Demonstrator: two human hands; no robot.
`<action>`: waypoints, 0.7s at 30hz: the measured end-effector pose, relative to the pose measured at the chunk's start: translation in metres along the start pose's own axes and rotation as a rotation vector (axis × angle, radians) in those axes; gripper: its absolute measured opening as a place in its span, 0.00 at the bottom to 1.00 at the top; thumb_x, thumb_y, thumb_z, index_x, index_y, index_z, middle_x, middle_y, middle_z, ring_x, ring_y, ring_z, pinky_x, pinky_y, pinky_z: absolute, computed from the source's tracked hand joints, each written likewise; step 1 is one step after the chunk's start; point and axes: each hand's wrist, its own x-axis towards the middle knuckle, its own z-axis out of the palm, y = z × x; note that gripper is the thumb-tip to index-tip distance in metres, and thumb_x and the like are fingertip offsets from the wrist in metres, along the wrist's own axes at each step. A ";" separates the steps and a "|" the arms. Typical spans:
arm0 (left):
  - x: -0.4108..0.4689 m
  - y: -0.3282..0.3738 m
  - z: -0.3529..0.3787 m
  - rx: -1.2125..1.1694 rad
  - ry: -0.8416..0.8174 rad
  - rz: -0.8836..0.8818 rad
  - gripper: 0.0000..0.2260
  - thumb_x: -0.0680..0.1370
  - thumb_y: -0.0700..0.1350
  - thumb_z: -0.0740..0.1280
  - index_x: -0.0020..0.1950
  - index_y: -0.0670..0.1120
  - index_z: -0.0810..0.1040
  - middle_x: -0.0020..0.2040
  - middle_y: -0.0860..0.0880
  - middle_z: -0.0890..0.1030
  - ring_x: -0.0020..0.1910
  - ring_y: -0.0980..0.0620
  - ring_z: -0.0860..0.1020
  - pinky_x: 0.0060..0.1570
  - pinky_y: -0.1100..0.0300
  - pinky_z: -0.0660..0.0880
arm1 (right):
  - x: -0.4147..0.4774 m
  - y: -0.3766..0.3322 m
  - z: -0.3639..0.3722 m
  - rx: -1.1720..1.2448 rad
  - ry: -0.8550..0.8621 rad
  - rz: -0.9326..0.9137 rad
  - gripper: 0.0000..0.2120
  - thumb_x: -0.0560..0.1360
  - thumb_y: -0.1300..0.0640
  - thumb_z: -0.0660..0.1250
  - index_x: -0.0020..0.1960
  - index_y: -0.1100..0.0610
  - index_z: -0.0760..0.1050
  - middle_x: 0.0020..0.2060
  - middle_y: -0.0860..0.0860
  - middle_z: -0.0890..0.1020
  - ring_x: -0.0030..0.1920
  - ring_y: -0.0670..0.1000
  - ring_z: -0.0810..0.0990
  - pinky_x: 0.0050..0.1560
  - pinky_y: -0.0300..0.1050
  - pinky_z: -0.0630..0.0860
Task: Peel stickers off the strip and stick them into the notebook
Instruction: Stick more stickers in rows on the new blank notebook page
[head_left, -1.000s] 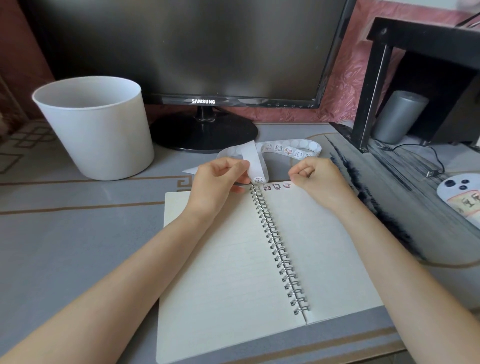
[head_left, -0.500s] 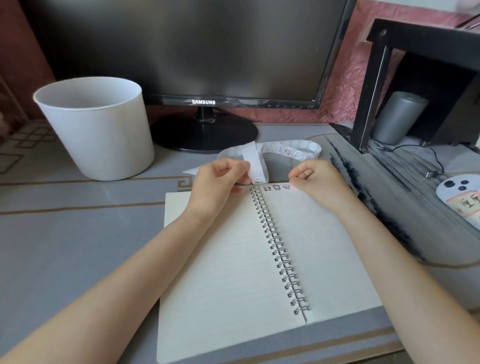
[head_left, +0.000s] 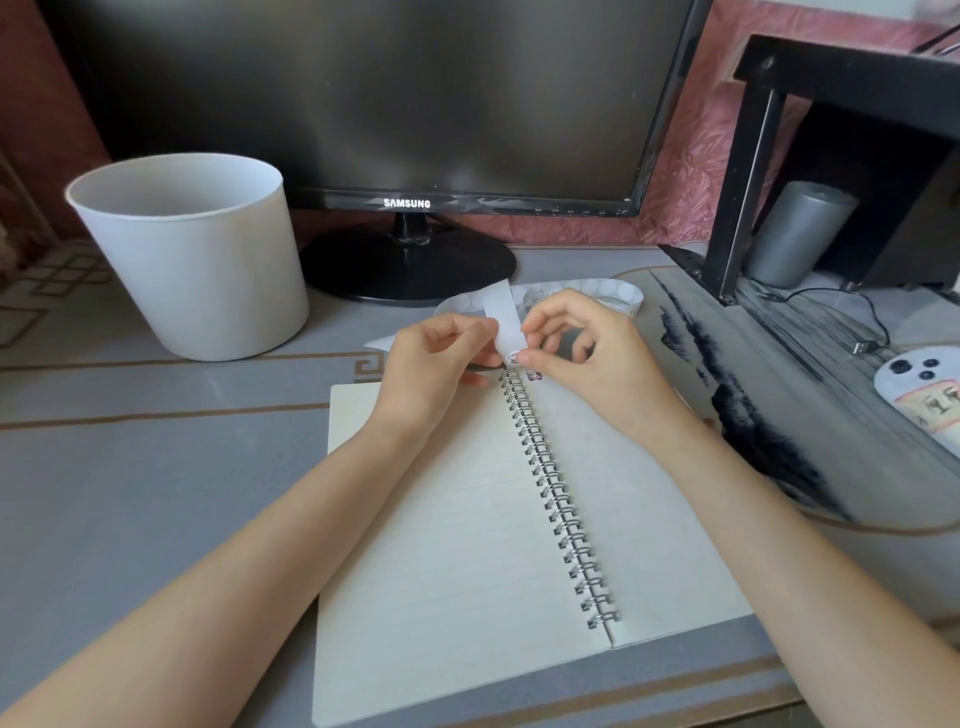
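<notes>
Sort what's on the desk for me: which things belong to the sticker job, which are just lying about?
In the job: sticker strip, held by the left hand, its lower end pinched by the right hand; open notebook; stickers already on its right page.
Lying about: white bucket; monitor; grey cylinder; black shelf; cable.

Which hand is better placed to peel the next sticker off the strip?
Right. The right hand pinches at the sticker on the hanging end of the strip, just above the right page of the notebook. The left hand grips the strip beside it, steadying it.
</notes>
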 end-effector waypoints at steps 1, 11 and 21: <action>0.000 0.000 0.000 -0.004 -0.004 -0.002 0.07 0.78 0.42 0.65 0.47 0.39 0.80 0.40 0.47 0.82 0.36 0.57 0.80 0.34 0.66 0.75 | 0.000 0.000 0.000 -0.019 0.011 0.000 0.08 0.69 0.61 0.74 0.46 0.55 0.78 0.38 0.47 0.80 0.32 0.40 0.73 0.35 0.28 0.66; -0.003 0.002 0.001 0.077 -0.121 0.027 0.05 0.78 0.43 0.67 0.44 0.46 0.81 0.39 0.50 0.83 0.38 0.59 0.79 0.36 0.66 0.73 | 0.004 0.000 -0.001 0.181 0.110 0.041 0.08 0.71 0.64 0.72 0.42 0.51 0.79 0.37 0.49 0.81 0.35 0.47 0.76 0.37 0.38 0.73; -0.004 0.002 0.002 0.044 -0.096 0.058 0.04 0.76 0.42 0.68 0.42 0.46 0.82 0.35 0.51 0.82 0.35 0.60 0.78 0.34 0.70 0.72 | 0.004 0.002 0.003 0.099 0.091 0.010 0.03 0.71 0.63 0.73 0.44 0.57 0.82 0.35 0.46 0.81 0.32 0.39 0.73 0.33 0.31 0.68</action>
